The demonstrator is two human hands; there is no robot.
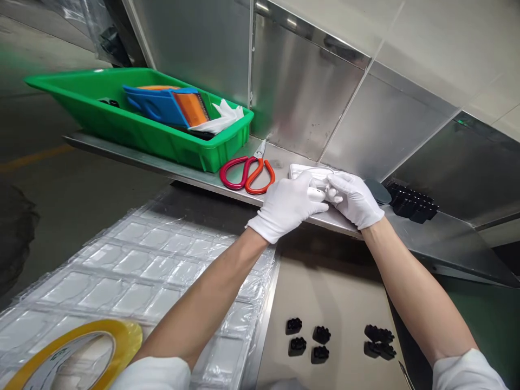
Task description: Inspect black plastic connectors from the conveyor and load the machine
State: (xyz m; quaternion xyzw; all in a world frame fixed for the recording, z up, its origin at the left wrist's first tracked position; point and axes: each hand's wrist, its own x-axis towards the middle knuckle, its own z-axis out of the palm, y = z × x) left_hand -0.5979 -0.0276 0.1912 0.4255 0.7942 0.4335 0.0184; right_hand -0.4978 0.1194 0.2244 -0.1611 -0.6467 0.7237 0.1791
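**Both gloved hands at a small packet on the steel shelf**

The person stands before me with both arms stretched forward and a little upward to the steel shelf (442, 230). The small white packet (311, 172) lies on this shelf, just right of the red scissors (247, 173), and both hands meet on it. The left hand (290, 206) lies over its near side, palm down, fingers curled and one finger stretched toward the other hand. The right hand (356, 198) comes from the other side, its fingers closed on the packet's end. So both hands grasp the packet; nothing is released.

I judge the step as working at the packet's edge, perhaps opening it or getting hold of it. The next move, I think, asks for one hand to keep it steady against the shelf while the other pulls with care, because gloves make a thin edge slippery.

Below, on the lower surface (337, 292), small black parts (320, 342) wait, well apart from the hands.
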